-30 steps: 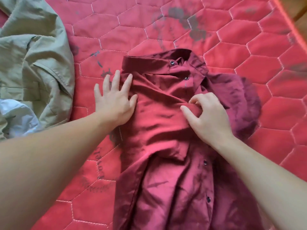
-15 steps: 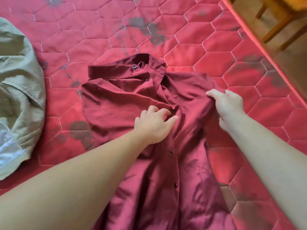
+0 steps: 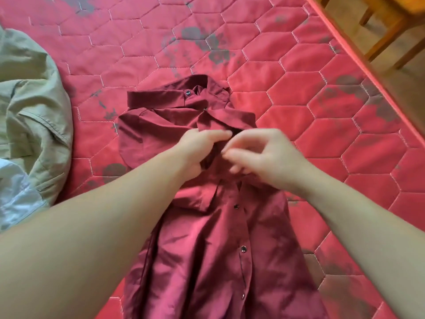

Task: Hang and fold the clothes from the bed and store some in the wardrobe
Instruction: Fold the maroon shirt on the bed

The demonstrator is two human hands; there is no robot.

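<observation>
Both hands now mid-shirt — left hand (image 3: 197, 150) gripping maroon shirt (image 3: 207, 261) (buttoned)

A home bedroom: a bed (image 3: 299, 93) covered in a red hexagon-quilted spread carries loose clothes (image 3: 34, 100), and wooden chair legs (image 3: 386, 40) stand on the floor beside its edge.

Bed surface and room edge, as I see them from the head view.
Red quilted bed cover (image 3: 299, 93), stitched in hexagons, with grey blotchy print patches, fills most of my view. Upper right: brownish floor (image 3: 395, 72) beyond the bed's edge, with orange-brown wooden furniture legs (image 3: 386, 40) standing on it. Lighting soft and even.
</observation>
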